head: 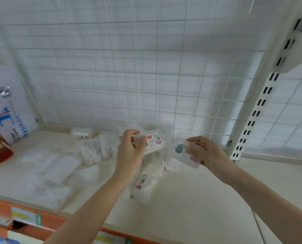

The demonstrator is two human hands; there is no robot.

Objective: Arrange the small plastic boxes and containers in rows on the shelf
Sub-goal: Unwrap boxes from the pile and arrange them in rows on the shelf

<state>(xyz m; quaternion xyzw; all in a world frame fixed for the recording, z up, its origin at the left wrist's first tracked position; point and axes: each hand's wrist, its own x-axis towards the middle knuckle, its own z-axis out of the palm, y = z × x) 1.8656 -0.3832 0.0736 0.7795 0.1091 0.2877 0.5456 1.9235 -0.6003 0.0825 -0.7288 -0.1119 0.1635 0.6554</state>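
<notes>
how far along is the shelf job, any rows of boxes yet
Early. No neat row shows yet: clear boxes lie jumbled at mid-shelf. In hand: the left hand holds one labelled box, the right hand another. Left: placing both, then lining up the pile.

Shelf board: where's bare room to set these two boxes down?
Bare: the cream shelf right of the right hand, up to the white slotted upright; also the front strip by the orange edge. Crowded: clear plastic boxes heaped centre and left, near the left hand.
</notes>
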